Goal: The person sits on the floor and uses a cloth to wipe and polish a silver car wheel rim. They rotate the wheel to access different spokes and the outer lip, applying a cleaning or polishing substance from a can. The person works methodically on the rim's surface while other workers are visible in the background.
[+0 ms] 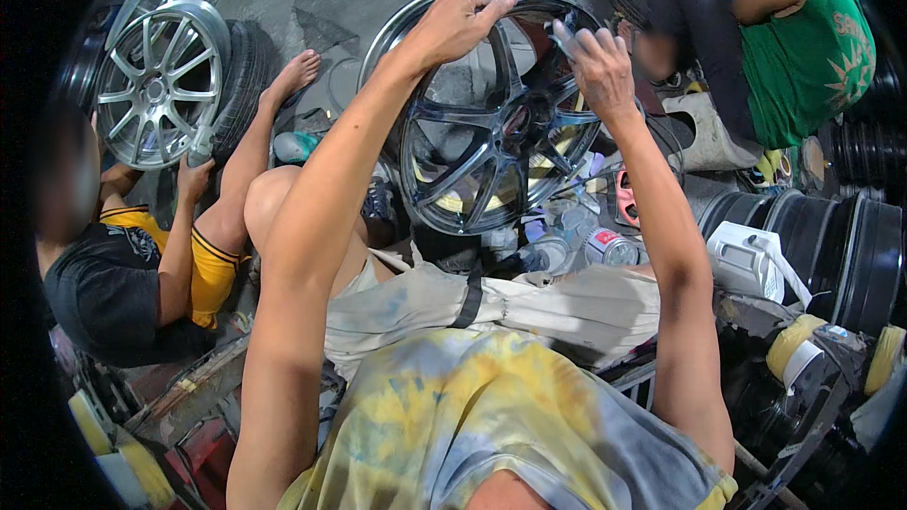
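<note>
**Rim work, mid-pass**

We sit with the dark alloy rim point(491, 123) standing upright beyond our knees. Left hand point(458, 24) clamps its top edge, fingers curled shut. Right hand point(597, 66) pinches a small tool, hard to identify, against the upper right lip. Next move likely needs rotating the rim.

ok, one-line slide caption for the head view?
Seated person steadies a dark alloy wheel upright, left hand on its rim, right hand working a small tool at the rim.
</note>
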Demonstrator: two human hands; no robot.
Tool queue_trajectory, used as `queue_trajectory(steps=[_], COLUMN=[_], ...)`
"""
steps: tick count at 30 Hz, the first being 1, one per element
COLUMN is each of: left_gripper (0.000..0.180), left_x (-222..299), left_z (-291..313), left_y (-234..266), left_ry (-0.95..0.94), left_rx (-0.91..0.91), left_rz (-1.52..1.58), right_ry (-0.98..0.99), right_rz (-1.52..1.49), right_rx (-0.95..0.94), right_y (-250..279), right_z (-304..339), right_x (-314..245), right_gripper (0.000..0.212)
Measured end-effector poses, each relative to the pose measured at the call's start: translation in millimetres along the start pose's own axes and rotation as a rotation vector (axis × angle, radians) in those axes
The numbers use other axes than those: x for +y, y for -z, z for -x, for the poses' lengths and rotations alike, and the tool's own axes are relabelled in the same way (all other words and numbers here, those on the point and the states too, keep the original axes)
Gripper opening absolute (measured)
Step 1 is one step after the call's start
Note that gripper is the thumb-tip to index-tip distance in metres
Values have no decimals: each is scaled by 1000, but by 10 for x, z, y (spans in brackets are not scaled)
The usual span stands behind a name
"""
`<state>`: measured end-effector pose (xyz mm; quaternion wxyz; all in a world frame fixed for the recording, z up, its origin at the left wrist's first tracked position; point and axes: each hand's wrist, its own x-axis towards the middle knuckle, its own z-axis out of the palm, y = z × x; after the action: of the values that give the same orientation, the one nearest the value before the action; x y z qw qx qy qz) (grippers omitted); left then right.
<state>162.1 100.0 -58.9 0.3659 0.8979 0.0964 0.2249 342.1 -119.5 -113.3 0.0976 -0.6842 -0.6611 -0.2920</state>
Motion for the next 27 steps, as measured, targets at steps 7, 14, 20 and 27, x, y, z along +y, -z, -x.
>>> queue_trajectory(steps=[7, 14, 20, 27], left_gripper=[46, 46, 46, 47], left_x=[-103, -99, -136, -56], left_z=[13, 19, 35, 82], left_y=[-19, 19, -40, 92], left_ry=[-36, 8, -41, 0], left_rx=[16, 2, 8, 41], left_rz=[28, 38, 11, -9], right_ry=[31, -58, -145, -233], right_rz=[-94, -116, 4, -68], right_rx=[111, 84, 103, 141], right_y=[-120, -159, -119, -203], right_z=[366, 235, -92, 300], right_x=[-254, -232, -66, -657], right_gripper=[54, 52, 43, 46])
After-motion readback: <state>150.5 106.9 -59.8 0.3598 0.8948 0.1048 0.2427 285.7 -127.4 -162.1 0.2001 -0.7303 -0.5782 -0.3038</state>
